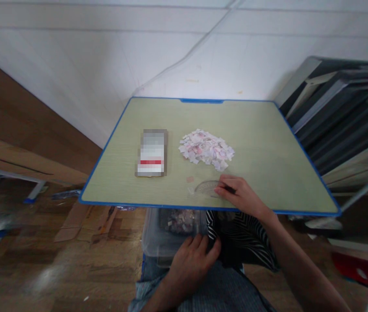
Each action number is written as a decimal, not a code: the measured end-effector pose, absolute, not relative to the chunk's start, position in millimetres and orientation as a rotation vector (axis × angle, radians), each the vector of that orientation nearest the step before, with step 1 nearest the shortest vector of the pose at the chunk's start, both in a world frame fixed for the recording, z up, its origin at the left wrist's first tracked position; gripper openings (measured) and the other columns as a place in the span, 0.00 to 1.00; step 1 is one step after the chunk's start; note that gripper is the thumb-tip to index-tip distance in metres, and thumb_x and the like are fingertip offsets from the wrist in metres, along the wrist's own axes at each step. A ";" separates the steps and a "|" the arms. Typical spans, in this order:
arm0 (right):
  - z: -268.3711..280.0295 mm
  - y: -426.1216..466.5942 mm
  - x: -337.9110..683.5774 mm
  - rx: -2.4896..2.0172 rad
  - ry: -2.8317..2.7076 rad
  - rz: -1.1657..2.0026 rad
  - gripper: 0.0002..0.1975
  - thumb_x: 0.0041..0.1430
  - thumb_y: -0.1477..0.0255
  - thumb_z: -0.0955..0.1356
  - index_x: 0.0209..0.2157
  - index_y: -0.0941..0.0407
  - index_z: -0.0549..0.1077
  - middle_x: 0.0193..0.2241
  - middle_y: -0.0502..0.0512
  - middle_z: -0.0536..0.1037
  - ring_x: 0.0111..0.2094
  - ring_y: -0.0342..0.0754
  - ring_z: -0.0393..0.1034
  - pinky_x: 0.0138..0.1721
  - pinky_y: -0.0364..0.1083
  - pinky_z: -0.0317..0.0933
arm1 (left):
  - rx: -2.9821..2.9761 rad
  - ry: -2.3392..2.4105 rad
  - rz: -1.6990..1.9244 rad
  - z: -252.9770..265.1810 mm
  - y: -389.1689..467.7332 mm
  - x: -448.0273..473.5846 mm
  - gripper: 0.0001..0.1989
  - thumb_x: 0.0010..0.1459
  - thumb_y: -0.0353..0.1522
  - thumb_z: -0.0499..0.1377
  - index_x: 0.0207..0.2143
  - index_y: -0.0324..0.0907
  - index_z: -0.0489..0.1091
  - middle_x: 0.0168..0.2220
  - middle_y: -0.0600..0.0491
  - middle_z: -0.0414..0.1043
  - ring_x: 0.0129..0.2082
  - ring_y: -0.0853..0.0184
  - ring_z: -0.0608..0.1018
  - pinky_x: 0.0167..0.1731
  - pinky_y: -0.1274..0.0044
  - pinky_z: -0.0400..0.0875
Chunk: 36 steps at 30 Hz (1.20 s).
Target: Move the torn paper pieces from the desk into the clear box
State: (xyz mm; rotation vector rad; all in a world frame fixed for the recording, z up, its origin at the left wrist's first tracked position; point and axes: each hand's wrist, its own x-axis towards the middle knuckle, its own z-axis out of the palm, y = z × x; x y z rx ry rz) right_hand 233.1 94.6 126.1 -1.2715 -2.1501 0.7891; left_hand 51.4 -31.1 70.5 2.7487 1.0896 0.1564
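Observation:
My right hand (237, 193) pinches the right end of a clear, half-round plastic protractor (206, 188), which lies near the front edge of the table (262, 130). Just in front of it are a small pink paper scrap (190, 179) and a pale scrap (190, 190). Beyond the hand sits a heap of small white and pink paper pieces (205, 147). Below the table, my left hand (194, 256) has its fingers curled at the edge of a black-and-white striped bag (255, 238) and appears to grip it.
A flat rectangular thing (152, 154), its face pixelated, lies left of the heap. Under the table edge a clear plastic bin (153, 242) holds more scraps. Cardboard (34, 117) stands at the left, dark stacked panels (349, 104) at the right. A white wall backs the table.

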 end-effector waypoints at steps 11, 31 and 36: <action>115.9 117.0 204.1 -1.394 -2.041 0.649 0.15 0.55 0.72 0.61 0.17 0.56 0.55 0.17 0.47 0.58 0.21 0.40 0.53 0.24 0.41 0.47 | 2.735 1.097 0.156 65.5 -31.3 52.0 0.19 0.59 0.30 0.48 0.53 0.41 0.54 0.37 0.49 0.66 0.35 0.63 0.69 0.30 0.73 0.66; 117.8 87.0 182.8 -1.200 -2.354 0.770 0.13 0.57 0.70 0.62 0.20 0.58 0.62 0.20 0.48 0.65 0.25 0.41 0.59 0.31 0.43 0.50 | 2.750 1.123 0.239 65.9 -31.5 52.7 0.17 0.58 0.29 0.49 0.51 0.41 0.56 0.36 0.49 0.67 0.34 0.61 0.70 0.29 0.72 0.67; 122.4 86.2 183.7 -1.060 -2.440 0.819 0.13 0.59 0.68 0.61 0.22 0.58 0.63 0.22 0.48 0.67 0.26 0.41 0.61 0.32 0.42 0.50 | 2.745 1.129 0.260 65.5 -31.9 52.4 0.17 0.58 0.30 0.48 0.50 0.41 0.56 0.34 0.50 0.67 0.33 0.61 0.70 0.29 0.71 0.67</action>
